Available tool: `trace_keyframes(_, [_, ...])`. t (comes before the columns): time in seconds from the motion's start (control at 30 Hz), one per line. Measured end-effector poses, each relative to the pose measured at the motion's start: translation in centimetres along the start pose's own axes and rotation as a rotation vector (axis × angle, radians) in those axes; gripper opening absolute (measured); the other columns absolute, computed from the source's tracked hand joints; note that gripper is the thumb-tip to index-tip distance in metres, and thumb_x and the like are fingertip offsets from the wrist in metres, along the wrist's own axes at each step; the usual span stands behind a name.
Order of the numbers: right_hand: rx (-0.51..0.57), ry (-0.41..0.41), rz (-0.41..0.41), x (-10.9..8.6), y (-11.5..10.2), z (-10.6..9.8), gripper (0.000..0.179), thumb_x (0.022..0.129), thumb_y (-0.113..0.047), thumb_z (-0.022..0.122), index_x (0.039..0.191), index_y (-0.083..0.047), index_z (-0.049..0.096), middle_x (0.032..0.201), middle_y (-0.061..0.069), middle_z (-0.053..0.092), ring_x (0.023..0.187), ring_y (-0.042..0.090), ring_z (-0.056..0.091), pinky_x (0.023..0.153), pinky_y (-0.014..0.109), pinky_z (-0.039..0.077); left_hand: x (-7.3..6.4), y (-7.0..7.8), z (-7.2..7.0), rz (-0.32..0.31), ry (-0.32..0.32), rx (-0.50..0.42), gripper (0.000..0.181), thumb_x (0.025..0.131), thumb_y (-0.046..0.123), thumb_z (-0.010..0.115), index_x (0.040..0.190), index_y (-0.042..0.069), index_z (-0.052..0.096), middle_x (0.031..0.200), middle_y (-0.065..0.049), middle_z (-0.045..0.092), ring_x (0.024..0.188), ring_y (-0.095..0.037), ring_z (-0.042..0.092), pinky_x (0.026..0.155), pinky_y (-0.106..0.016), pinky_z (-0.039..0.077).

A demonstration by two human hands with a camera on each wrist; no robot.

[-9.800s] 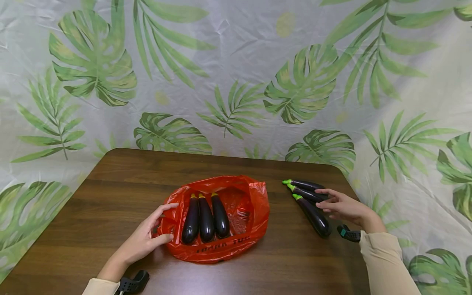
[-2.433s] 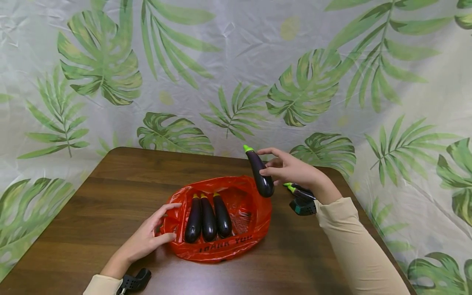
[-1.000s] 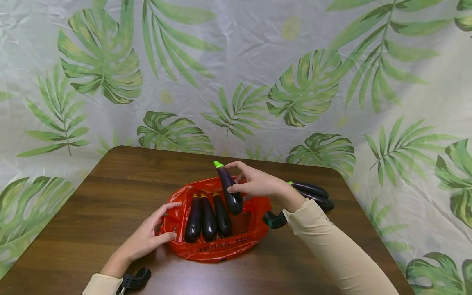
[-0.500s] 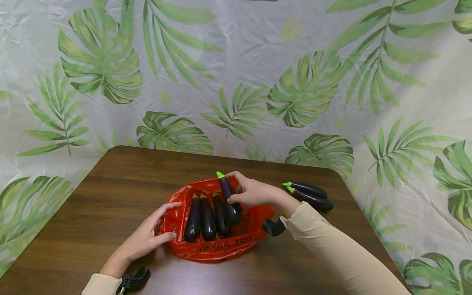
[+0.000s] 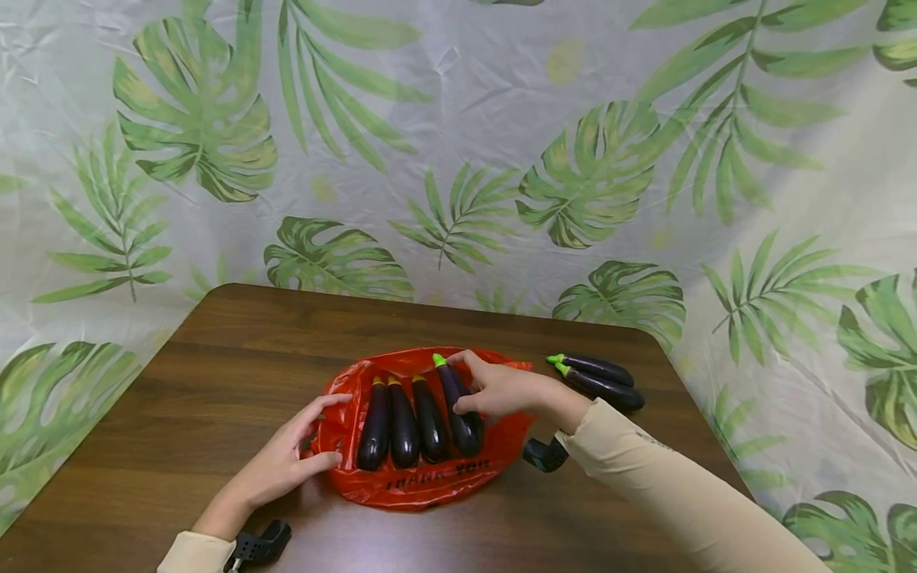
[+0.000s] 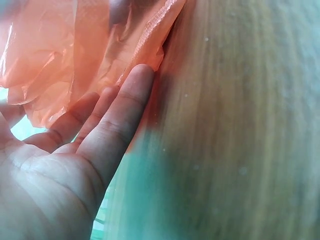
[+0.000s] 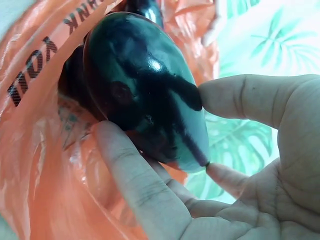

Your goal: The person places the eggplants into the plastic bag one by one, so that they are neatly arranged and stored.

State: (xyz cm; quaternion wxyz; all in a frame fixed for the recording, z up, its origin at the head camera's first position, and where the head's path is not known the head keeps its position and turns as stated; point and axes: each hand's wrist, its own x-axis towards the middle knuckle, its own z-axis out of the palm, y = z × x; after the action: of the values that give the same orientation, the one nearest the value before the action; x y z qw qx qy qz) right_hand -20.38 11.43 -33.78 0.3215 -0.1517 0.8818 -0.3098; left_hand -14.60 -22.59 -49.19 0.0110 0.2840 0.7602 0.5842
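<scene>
A red plastic bag [image 5: 404, 492] lies spread wide on the table, its mouth facing up. Inside, three dark eggplants [image 5: 403, 434] with yellowish stem ends lie side by side. To their right, my right hand [image 5: 501, 391] holds a green-capped eggplant [image 5: 467, 436] down in the bag, thumb and fingers around it. In the right wrist view that eggplant's glossy round end [image 7: 145, 90] fills the space between thumb and fingers. My left hand [image 5: 279, 454] touches the bag's left edge; the left wrist view shows its extended fingers [image 6: 112, 130] against the thin plastic.
Two more green-capped eggplants [image 5: 602, 382] lie together on the table, right of the bag and beyond the right wrist. The dark wooden table [image 5: 236, 358] has rounded back corners. Behind it hangs a leaf-patterned cloth [image 5: 458, 119].
My right hand picked a green-capped eggplant from the pile on the right, carried it left over the bag and lowered it in beside the other three. The left hand stayed at the bag's edge.
</scene>
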Motion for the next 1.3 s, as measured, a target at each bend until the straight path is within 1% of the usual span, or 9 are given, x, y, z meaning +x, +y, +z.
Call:
trace_keyframes(0.03, [-0.01,0.002,0.001,-0.1,0.1,0.0,0.074,0.105,-0.023,0.069,0.165,-0.019,0.026,0.149,0.025,0.054,0.096,0.02,0.072,0.087,0.04,0.064,0.0,0.0,0.0,0.0,0.0,0.001,0.066,0.096,0.005,0.072,0.155,0.001,0.043,0.143,-0.03,0.055,0.119,-0.016,0.068,0.088,-0.029,0.062])
trace_keyframes(0.13, [-0.033,0.007,0.007,-0.2,0.3,0.1,0.075,0.104,-0.023,0.07,0.165,-0.018,0.026,0.147,0.024,0.054,0.087,0.02,0.069,0.083,0.038,0.063,0.0,0.0,0.0,0.001,0.002,0.006,0.066,0.096,0.005,0.072,0.155,0.001,0.043,0.144,-0.029,0.054,0.119,-0.016,0.068,0.088,-0.029,0.062])
trace_keyframes(0.27, [-0.049,0.004,0.024,-0.3,0.5,0.2,0.075,0.104,-0.024,0.07,0.166,-0.017,0.026,0.124,0.018,0.061,0.075,0.021,0.062,0.078,0.035,0.06,-0.1,-0.1,0.0,0.008,0.005,0.016,0.065,0.096,0.005,0.072,0.155,0.001,0.043,0.144,-0.028,0.055,0.119,-0.016,0.068,0.088,-0.029,0.062])
trace_keyframes(0.37, [-0.051,0.001,0.047,-0.1,0.6,0.3,0.074,0.104,-0.024,0.07,0.165,-0.018,0.028,0.117,0.015,0.061,0.079,0.021,0.065,0.081,0.036,0.061,-0.1,-0.1,-0.1,0.011,0.006,0.027,0.065,0.096,0.005,0.072,0.155,0.001,0.043,0.144,-0.028,0.055,0.119,-0.015,0.068,0.089,-0.029,0.062])
trace_keyframes(0.5, [-0.05,-0.002,0.072,0.3,0.8,0.7,0.073,0.103,-0.023,0.072,0.163,-0.017,0.031,0.136,0.015,0.059,0.095,0.02,0.069,0.087,0.039,0.064,-0.1,-0.1,0.0,0.006,0.005,0.027,0.065,0.096,0.006,0.073,0.154,0.001,0.044,0.143,-0.028,0.056,0.119,-0.016,0.067,0.089,-0.029,0.062])
trace_keyframes(0.6, [-0.053,-0.008,0.074,0.5,0.9,1.0,0.072,0.102,-0.022,0.072,0.161,-0.016,0.032,0.142,0.015,0.056,0.1,0.02,0.067,0.087,0.04,0.065,-0.1,-0.1,0.0,0.0,0.002,0.02,0.065,0.096,0.006,0.072,0.155,0.002,0.044,0.144,-0.028,0.055,0.12,-0.017,0.067,0.088,-0.029,0.062])
trace_keyframes(0.83, [-0.048,-0.032,0.082,0.4,0.9,1.2,0.069,0.101,-0.022,0.073,0.157,-0.016,0.035,0.134,0.014,0.058,0.102,0.022,0.069,0.087,0.042,0.065,0.0,0.0,0.1,-0.003,0.004,0.022,0.065,0.096,0.006,0.073,0.155,0.003,0.044,0.144,-0.027,0.056,0.12,-0.02,0.067,0.087,-0.03,0.062])
trace_keyframes(1.03, [-0.043,-0.034,0.095,0.7,0.8,1.4,0.068,0.101,-0.02,0.073,0.157,-0.016,0.035,0.14,0.015,0.056,0.11,0.024,0.068,0.088,0.044,0.066,0.0,0.1,0.1,-0.007,0.004,0.021,0.066,0.096,0.006,0.073,0.155,0.003,0.044,0.144,-0.027,0.055,0.12,-0.02,0.067,0.087,-0.03,0.063])
trace_keyframes(1.3, [-0.023,-0.022,0.126,2.3,0.5,1.3,0.069,0.103,-0.017,0.07,0.16,-0.014,0.032,0.152,0.018,0.048,0.115,0.025,0.065,0.085,0.041,0.065,0.1,0.1,0.2,0.002,0.002,0.022,0.066,0.097,0.006,0.073,0.155,0.002,0.044,0.145,-0.028,0.054,0.12,-0.017,0.066,0.088,-0.029,0.062])
